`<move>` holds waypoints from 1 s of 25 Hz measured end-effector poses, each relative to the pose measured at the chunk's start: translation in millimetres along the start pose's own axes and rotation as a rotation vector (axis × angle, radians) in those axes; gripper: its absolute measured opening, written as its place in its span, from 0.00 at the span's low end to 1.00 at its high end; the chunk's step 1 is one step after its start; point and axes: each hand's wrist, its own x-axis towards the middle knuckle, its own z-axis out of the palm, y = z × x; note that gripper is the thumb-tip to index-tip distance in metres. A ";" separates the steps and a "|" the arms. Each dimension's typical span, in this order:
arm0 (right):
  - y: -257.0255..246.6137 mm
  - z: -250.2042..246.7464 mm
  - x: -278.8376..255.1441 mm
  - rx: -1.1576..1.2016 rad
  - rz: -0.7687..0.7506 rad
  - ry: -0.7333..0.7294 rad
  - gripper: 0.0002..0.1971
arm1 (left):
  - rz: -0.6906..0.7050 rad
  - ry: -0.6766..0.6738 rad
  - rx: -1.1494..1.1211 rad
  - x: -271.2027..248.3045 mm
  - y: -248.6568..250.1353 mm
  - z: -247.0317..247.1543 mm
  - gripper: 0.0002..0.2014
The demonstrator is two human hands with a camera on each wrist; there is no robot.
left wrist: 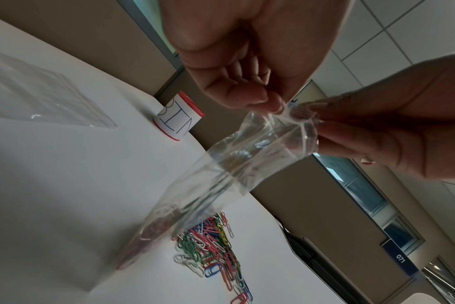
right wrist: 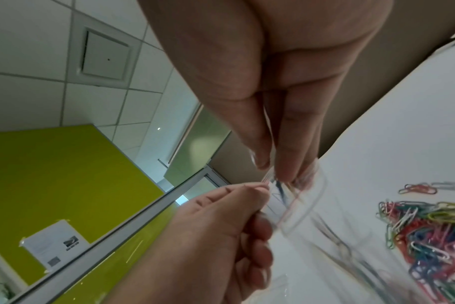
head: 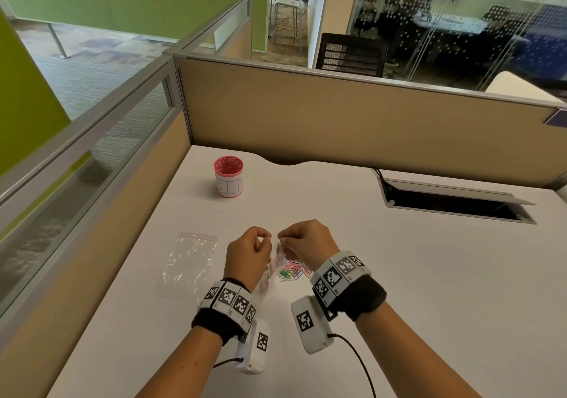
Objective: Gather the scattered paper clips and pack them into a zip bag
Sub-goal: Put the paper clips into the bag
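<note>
Over the near-middle of the tabletop (head: 399,275) I've got both hands raised, holding one small zip bag (left wrist: 221,185) between them. Tabletop is white, boxed in by tan partition walls (head: 337,115) at the far and left edges. Cable hatch (head: 454,203) is open toward the far right edge.

Second zip bag (head: 190,262), empty as far as I can see, lies flat toward the left edge, pink seal strip at its far end, well apart from the hands.

Red mesh cup (head: 228,176) with a white label reading "BIN" stands upright near the far left corner.

Left hand (head: 247,255): fingers curled, thumb and fingertips pinching the top edge of the held bag. Right hand (head: 308,239): same, thumb pressed against fingers on the opposite side of that edge, very close to the left hand. Bag hangs down from the two pinches, lower end down near the tabletop; can't tell if it touches. Some clips visible inside through the plastic in the right wrist view, blurred, colours unclear.

Paper clips (head: 293,272), mixed red, green, blue, pink, white, yellow, sit in a loose pile on the tabletop right under and between the wrists, just beside the hanging bag. Right wrist view shows a couple of strays just off the pile.
</note>
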 end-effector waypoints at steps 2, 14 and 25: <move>0.2 0.2 2.0 0.035 -0.010 0.012 0.08 | -0.014 0.001 -0.004 0.1 1.1 -0.4 0.05; 104.9 4.0 44.0 -0.383 0.117 -0.001 0.26 | -0.018 0.080 -0.010 11.4 -2.1 -10.4 0.04; 130.5 42.2 67.3 -0.824 -0.085 -0.097 0.12 | -0.055 0.087 -0.022 18.6 -4.4 -5.5 0.05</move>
